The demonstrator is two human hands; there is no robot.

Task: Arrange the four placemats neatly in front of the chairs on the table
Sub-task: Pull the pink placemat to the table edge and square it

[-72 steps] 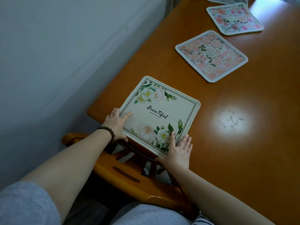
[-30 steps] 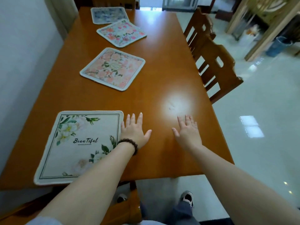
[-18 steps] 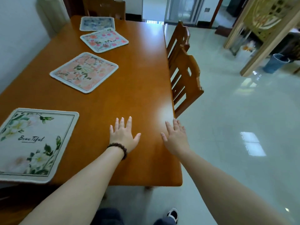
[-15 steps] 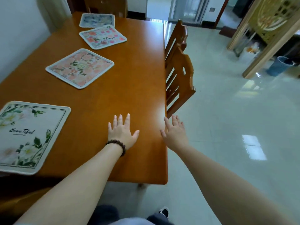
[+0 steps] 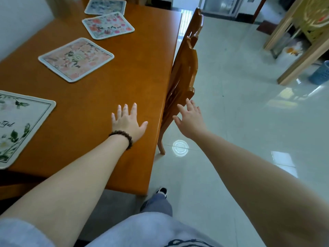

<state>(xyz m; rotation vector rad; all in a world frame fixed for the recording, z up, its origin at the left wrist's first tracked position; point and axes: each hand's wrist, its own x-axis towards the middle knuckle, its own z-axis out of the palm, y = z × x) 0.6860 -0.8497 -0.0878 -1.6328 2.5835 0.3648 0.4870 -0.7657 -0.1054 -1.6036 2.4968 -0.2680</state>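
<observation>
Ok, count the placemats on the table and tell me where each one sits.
4. The white leafy placemat is nearest, partly cut off at the left edge. The pink placemat is next along. A pink-and-white one lies beyond it, and a bluish one at the far end.

This was a home dining room: a long wooden table (image 5: 124, 72) stood against a white wall (image 5: 19, 20), with floral placemats (image 5: 76, 58) laid out along it and carved wooden chairs (image 5: 183, 72) tucked in at its side. Glossy pale floor tiles (image 5: 240, 104) ran out to a wooden door frame (image 5: 302, 49), and a blue basket (image 5: 320, 73) sat beside it.
</observation>
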